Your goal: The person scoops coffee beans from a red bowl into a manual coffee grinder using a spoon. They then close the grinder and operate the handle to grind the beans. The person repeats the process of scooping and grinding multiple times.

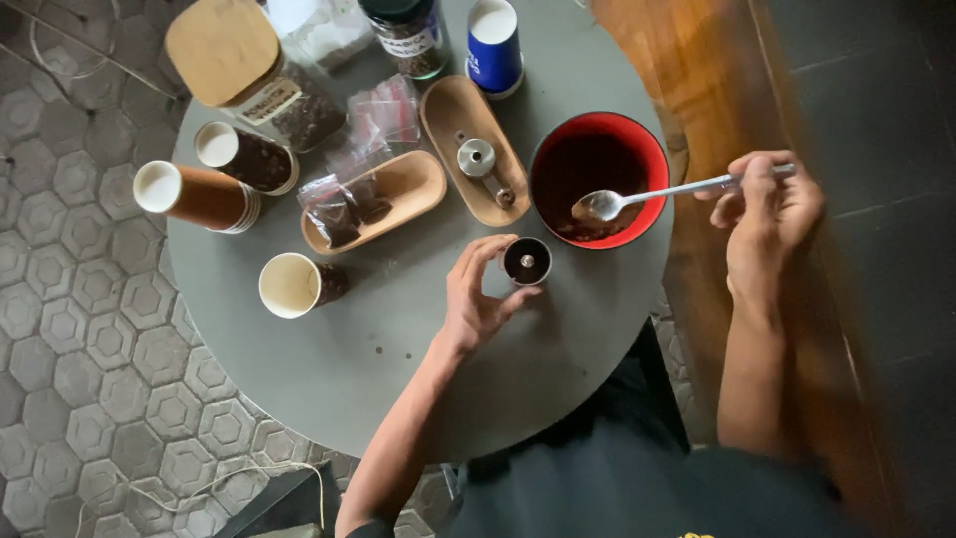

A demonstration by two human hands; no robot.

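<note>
On the left of the round grey table [329, 379], a stack of brown paper cups [199, 196] lies on its side, with a single paper cup [297, 285] tipped over nearer the person. Behind them at the far edge lies a glass jar with a wooden lid [249, 70], and a smaller lidded jar of dark beans [246, 157] lies beside the stack. Right of these, an oval wooden tray [403, 189] carries small clear bags [344, 204] of dark contents. A second wooden tray [453, 120], just beyond, holds a metal grinder handle [483, 167]. At the far edge stand a dark jar [408, 35] and a blue cup [494, 45].

The left hand [473, 294] curls around a small metal grinder [527, 261] standing open near the table's middle, thumb and fingers pinching its sides. Just beyond and right of it, almost touching, sits a red bowl [597, 179] with a dark inside.

The right hand [767, 214] pinches the end of a metal spoon [657, 192] between thumb and forefinger, other fingers loosely curled; the spoon's bowl hangs over the red bowl's near rim, above the grinder's right. Nothing lies between spoon and grinder.
</note>
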